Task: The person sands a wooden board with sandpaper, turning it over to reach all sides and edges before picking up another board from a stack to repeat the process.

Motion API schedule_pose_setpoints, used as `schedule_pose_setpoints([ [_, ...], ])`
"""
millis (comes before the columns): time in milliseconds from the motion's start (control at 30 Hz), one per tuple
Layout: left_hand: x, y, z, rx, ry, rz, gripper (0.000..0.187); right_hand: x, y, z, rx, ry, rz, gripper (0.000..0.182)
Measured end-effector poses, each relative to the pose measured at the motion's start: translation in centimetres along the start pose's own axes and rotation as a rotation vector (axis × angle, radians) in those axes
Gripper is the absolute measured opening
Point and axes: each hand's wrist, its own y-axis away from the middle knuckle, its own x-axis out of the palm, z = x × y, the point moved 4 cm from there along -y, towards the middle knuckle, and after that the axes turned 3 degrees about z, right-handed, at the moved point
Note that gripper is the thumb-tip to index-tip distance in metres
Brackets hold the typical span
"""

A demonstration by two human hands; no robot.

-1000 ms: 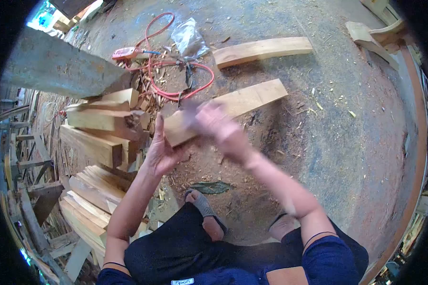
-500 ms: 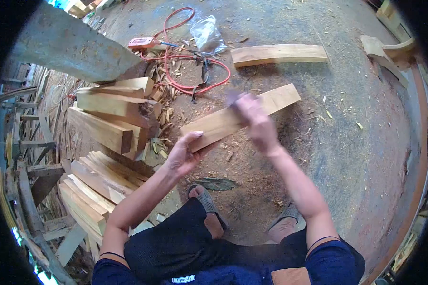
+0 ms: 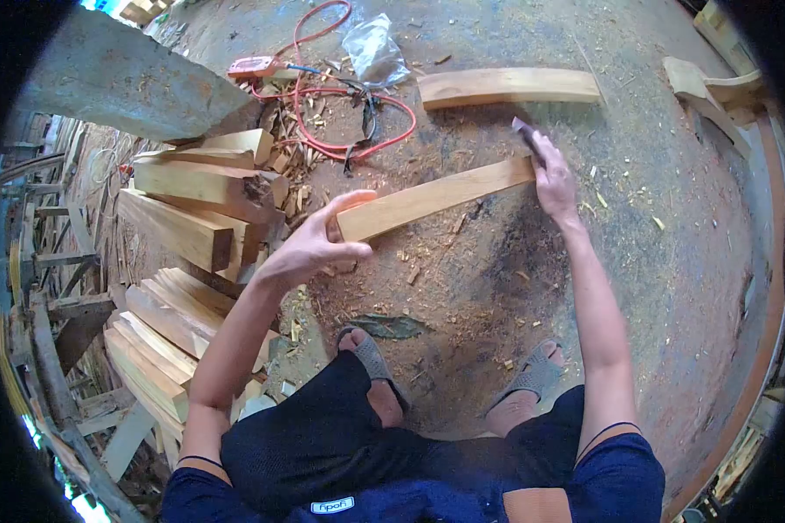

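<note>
A pale, squared, slightly curved piece of wood (image 3: 436,201) is held up at a slant over the chip-strewn floor. Its near left end sits between the thumb and fingers of my left hand (image 3: 307,247). At the opposite end, my right hand (image 3: 556,185) is against the end of the wood, fingers pointing up and away. Between those fingers and the wood is a thin, dark, flat piece (image 3: 527,139) with a pale tip; I cannot tell what it is.
A similar curved wooden piece (image 3: 510,87) lies on the floor beyond. A red cord (image 3: 407,112) with an orange-red box (image 3: 255,67) and a clear plastic bag (image 3: 375,52) lie back left. Stacked timber (image 3: 176,225) stands left, below a concrete slab (image 3: 131,78). Curved wooden parts (image 3: 702,100) stand right.
My right hand has moved from the middle of the wood to its far right end, taking the dark piece along. My left hand has shifted left and spread its thumb and fingers wider around the near end.
</note>
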Motion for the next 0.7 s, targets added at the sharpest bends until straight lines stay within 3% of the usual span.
schedule_pose_setpoints([
  [33,0.3,0.0,1.2,-0.020,0.007,0.002,0.076,0.0,0.6,-0.1,-0.009,-0.035,-0.052,0.042],
  [100,0.8,-1.0,4.9,-0.076,0.670,-0.131,0.067,0.8,1.2,1.0,-0.015,0.066,-0.064,0.044],
  [167,1.8,-1.4,6.7,-0.141,0.671,-0.245,0.064,1.3,1.5,2.3,0.054,0.173,-0.149,0.045],
  [200,2.4,-1.4,7.3,-0.261,0.854,-0.299,0.061,1.5,1.5,3.4,0.051,0.223,-0.194,0.046],
  [233,2.9,-1.5,7.7,-0.377,1.034,-0.346,0.058,1.9,1.5,4.2,0.048,0.083,-0.124,0.047],
  [267,2.8,-2.0,7.5,-0.373,1.032,-0.335,0.058,1.6,1.7,6.2,0.045,-0.053,-0.058,0.047],
  [300,2.7,-2.1,7.5,-0.363,1.054,-0.348,0.053,1.5,3.1,10.5,-0.037,-0.272,0.001,0.046],
  [333,2.5,-2.1,7.6,-0.356,1.077,-0.362,0.048,2.4,4.7,14.3,-0.312,-0.083,-0.010,0.046],
  [367,2.1,-2.2,7.7,-0.345,1.098,-0.374,0.043,3.3,6.9,18.4,-0.352,-0.094,0.048,0.043],
  [400,0.5,-3.1,10.6,-0.228,1.153,-0.243,0.039,4.4,9.0,21.6,-0.468,-0.138,0.104,0.042],
  [433,0.6,-2.3,9.4,-0.219,1.265,0.013,0.038,4.2,10.4,24.5,-0.497,-0.213,0.141,0.041],
  [500,1.2,-2.5,8.8,-0.206,1.321,-0.129,0.038,3.3,9.4,23.0,-0.504,-0.215,0.171,0.039],
  [567,1.2,-2.1,8.2,-0.296,1.153,-0.273,0.040,1.6,6.1,16.9,-0.334,-0.085,0.167,0.038],
  [600,1.3,-2.0,8.1,-0.328,1.174,-0.328,0.038,0.9,4.5,12.0,-0.347,0.040,-0.068,0.034],
  [700,1.2,-2.0,7.3,-0.301,1.150,-0.342,0.039,-2.0,2.7,2.5,0.103,0.184,-0.209,0.035],
])
